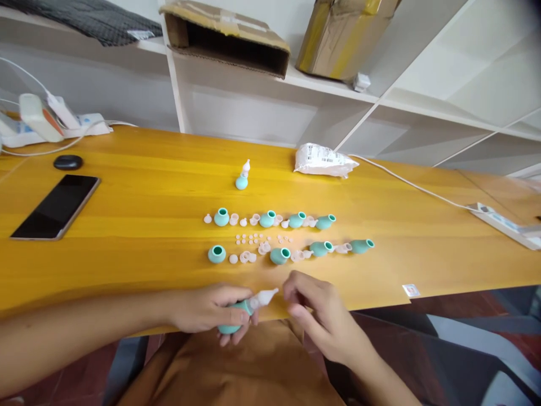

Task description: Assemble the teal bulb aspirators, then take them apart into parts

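My left hand [209,309] grips a teal rubber bulb with a whitish translucent tip [247,309] at the near edge of the wooden table [127,225]; the tip points right. My right hand [323,316] hovers just right of that tip, fingers curled and apart, holding nothing I can see. Beyond the hands lie two rows of several teal bulbs [270,219] mixed with small translucent caps and tiny discs [257,239]. One assembled bulb with tip [242,176] stands upright farther back.
A black phone [57,206] and a dark oval case [68,162] lie at the left. A power strip with plugs [46,121] sits far left, another [505,224] far right with a cable. A white plastic packet [323,160] lies at the back. Cardboard boxes [228,36] rest on white shelves.
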### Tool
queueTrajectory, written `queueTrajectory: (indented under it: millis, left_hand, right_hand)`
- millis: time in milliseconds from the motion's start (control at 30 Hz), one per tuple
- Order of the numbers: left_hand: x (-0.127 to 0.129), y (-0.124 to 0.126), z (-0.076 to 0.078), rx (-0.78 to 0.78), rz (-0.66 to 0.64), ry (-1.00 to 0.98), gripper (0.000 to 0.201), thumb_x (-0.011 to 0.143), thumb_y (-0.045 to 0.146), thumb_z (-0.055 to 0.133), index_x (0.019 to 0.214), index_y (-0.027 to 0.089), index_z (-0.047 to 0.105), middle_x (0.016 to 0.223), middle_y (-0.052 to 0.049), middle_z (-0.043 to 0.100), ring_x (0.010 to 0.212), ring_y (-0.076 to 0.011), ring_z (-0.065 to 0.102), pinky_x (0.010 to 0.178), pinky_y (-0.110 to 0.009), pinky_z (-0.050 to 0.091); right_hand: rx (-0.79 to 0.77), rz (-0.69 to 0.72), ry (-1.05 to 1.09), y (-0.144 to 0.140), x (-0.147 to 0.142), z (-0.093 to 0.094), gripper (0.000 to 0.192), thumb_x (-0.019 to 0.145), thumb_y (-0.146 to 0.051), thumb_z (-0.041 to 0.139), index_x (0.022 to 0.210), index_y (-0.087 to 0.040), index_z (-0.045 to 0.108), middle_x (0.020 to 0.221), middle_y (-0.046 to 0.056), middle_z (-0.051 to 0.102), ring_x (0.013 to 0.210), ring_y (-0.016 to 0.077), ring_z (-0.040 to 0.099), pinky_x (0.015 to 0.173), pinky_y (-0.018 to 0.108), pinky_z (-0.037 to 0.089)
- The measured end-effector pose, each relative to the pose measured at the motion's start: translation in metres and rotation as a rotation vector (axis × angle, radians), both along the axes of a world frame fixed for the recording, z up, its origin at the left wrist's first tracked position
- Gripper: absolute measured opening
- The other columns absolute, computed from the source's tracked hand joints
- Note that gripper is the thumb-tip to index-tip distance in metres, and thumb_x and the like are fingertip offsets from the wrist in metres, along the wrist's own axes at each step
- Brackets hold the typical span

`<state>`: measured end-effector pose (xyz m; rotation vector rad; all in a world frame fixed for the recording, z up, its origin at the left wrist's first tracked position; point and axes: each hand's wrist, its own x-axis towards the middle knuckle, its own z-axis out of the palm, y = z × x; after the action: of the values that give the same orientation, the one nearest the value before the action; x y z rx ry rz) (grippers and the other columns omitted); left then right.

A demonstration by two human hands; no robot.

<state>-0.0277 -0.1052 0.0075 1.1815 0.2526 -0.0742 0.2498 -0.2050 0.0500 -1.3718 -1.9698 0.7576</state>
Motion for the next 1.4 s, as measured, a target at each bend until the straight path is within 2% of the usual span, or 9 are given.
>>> queueTrajectory:
  millis: [133, 300, 500, 667, 867, 1067, 1167, 1267, 1400]
  left_hand:
    - [0.001, 0.0, 0.004, 0.149, 0.031, 0.003, 0.058, 0.111, 0.075, 0.056, 0.124, 0.018, 0.061, 0.087, 0.001, 0.068, 0.062, -0.0085, 0.055, 0.062, -0.021, 0.047]
    - [0.004, -0.002, 0.002, 0.161, 0.048, 0.011, 0.056, 0.11, 0.072, 0.06, 0.123, 0.018, 0.061, 0.084, 0.001, 0.067, 0.06, -0.0091, 0.056, 0.059, -0.022, 0.046]
    - [0.005, -0.009, 0.0, 0.229, 0.145, -0.122, 0.031, 0.113, 0.05, 0.062, 0.114, 0.019, 0.057, 0.092, -0.003, 0.07, 0.076, -0.0135, 0.067, 0.073, -0.026, 0.056]
    - [0.003, -0.013, -0.003, 0.65, 0.434, -0.229, 0.013, 0.1, 0.023, 0.07, 0.102, 0.021, 0.057, 0.087, 0.001, 0.066, 0.073, -0.0116, 0.058, 0.072, -0.024, 0.049]
    - [0.004, -0.011, -0.003, 0.808, 0.621, -0.245, 0.024, 0.105, 0.025, 0.073, 0.126, 0.021, 0.063, 0.095, 0.001, 0.071, 0.086, -0.0146, 0.066, 0.082, -0.027, 0.053]
    - [0.009, -0.004, 0.001, 0.902, 0.653, -0.304, 0.007, 0.106, 0.022, 0.074, 0.113, 0.021, 0.074, 0.106, -0.003, 0.073, 0.1, -0.0166, 0.07, 0.096, -0.03, 0.056]
    - [0.009, -0.003, 0.002, 0.882, 0.654, -0.326, 0.009, 0.104, 0.022, 0.076, 0.113, 0.021, 0.074, 0.109, -0.004, 0.073, 0.102, -0.0174, 0.071, 0.097, -0.031, 0.056]
    - [0.008, -0.004, 0.001, 0.829, 0.627, -0.26, 0.02, 0.101, 0.023, 0.081, 0.118, 0.022, 0.069, 0.104, -0.001, 0.076, 0.099, -0.0171, 0.071, 0.096, -0.031, 0.055]
    - [0.006, -0.008, -0.002, 0.733, 0.612, -0.212, 0.03, 0.098, 0.026, 0.084, 0.118, 0.021, 0.062, 0.104, 0.0, 0.073, 0.088, -0.0138, 0.069, 0.081, -0.027, 0.055]
  right_hand:
    - [-0.235, 0.041, 0.161, 0.013, -0.023, -0.026, 0.06, 0.119, -0.065, 0.043, 0.079, -0.021, 0.054, 0.071, -0.003, 0.053, 0.065, 0.0136, 0.048, 0.064, 0.028, 0.035]
    - [-0.417, 0.092, 0.408, 0.019, -0.026, -0.041, 0.061, 0.12, -0.062, 0.044, 0.077, -0.02, 0.056, 0.071, -0.003, 0.053, 0.065, 0.0122, 0.044, 0.065, 0.028, 0.035]
    - [-0.544, -0.044, 0.864, 0.02, -0.031, -0.061, 0.062, 0.113, -0.072, 0.053, 0.075, -0.025, 0.041, 0.066, -0.009, 0.023, 0.055, 0.0109, 0.017, 0.05, 0.029, 0.015]
    - [-0.492, 0.034, 0.95, 0.015, -0.039, -0.068, 0.049, 0.119, -0.057, 0.051, 0.085, -0.023, 0.051, 0.075, -0.005, 0.043, 0.059, 0.0107, 0.035, 0.055, 0.028, 0.027]
    - [-0.552, 0.183, 0.738, 0.012, -0.041, -0.056, 0.026, 0.121, -0.047, 0.054, 0.113, -0.023, 0.062, 0.091, -0.002, 0.057, 0.078, 0.0127, 0.055, 0.077, 0.028, 0.05]
    - [-0.443, 0.14, 0.605, 0.012, -0.045, -0.063, 0.016, 0.12, -0.041, 0.057, 0.115, -0.026, 0.06, 0.094, -0.002, 0.061, 0.073, 0.0124, 0.061, 0.067, 0.026, 0.054]
    - [-0.213, 0.019, 0.606, 0.009, -0.048, -0.068, 0.006, 0.117, -0.032, 0.062, 0.12, -0.028, 0.058, 0.1, -0.001, 0.061, 0.069, 0.0108, 0.061, 0.06, 0.024, 0.053]
    - [0.047, -0.043, 0.573, 0.007, -0.045, -0.069, 0.021, 0.116, -0.021, 0.06, 0.135, -0.031, 0.061, 0.105, 0.001, 0.061, 0.072, 0.0115, 0.064, 0.061, 0.024, 0.056]
    - [0.188, 0.116, 0.4, 0.009, -0.036, -0.063, 0.047, 0.112, -0.005, 0.057, 0.151, -0.03, 0.068, 0.113, 0.005, 0.062, 0.075, 0.0113, 0.068, 0.064, 0.025, 0.063]
